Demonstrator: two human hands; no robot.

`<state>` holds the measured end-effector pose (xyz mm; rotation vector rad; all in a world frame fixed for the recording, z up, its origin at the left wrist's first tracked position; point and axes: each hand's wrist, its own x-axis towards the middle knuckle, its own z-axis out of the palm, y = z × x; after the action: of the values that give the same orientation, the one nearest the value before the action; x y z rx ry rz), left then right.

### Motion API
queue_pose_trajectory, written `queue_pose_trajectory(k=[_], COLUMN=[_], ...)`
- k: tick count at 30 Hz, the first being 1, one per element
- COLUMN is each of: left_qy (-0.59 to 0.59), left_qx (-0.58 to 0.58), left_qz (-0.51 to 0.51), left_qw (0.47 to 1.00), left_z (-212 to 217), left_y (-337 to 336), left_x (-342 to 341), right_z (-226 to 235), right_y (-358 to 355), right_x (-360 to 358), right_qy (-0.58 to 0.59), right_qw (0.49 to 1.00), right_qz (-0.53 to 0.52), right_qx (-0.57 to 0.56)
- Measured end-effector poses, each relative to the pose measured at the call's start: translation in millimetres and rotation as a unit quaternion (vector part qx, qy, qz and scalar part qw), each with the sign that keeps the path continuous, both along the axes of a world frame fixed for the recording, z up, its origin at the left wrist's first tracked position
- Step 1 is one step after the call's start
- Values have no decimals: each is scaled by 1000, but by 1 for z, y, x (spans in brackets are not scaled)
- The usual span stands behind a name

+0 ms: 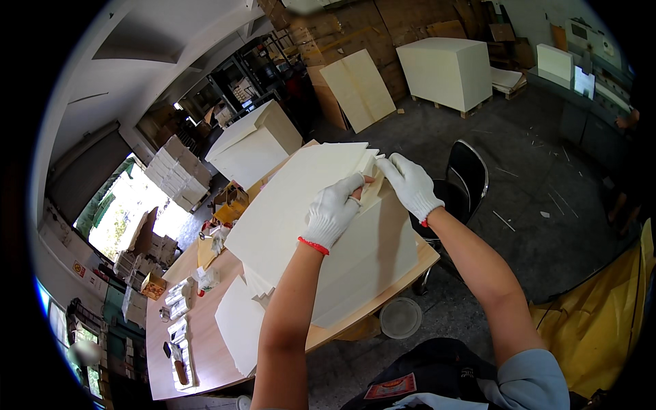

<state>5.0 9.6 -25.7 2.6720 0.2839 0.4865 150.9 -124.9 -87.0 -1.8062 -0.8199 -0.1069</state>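
Sheets (290,205) stacked on table (205,328); left hand (335,205) and right hand (411,183) placed at far corner.
Hands held close together (clamping can't be told); probably stiffish, light singly, heavy stacked; best gripped by edges.

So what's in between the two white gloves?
In the head view, the uneven edge of the white stack lies between the left hand and the right hand.

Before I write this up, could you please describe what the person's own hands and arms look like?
The left hand and right hand wear white knitted gloves with ribbed cuffs and red edging; some left fingertips show bare. Both forearms are bare; the right sleeve is short and grey-blue, while the left one cannot be made out.
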Motion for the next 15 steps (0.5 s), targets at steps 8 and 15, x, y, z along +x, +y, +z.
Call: queue_pose_trajectory(k=[8,15], left_qy=[-11,-14], left_qx=[35,27], left_qz=[-14,-27], left_qw=[999,999], left_z=[1,1], left_y=[-4,-5], left_x=[-4,0], right_z=[-3,-4], right_y=[3,1], right_x=[0,2], right_qy=[7,-1], right_qw=[1000,999], right_qz=[-10,-10], right_qx=[19,35])
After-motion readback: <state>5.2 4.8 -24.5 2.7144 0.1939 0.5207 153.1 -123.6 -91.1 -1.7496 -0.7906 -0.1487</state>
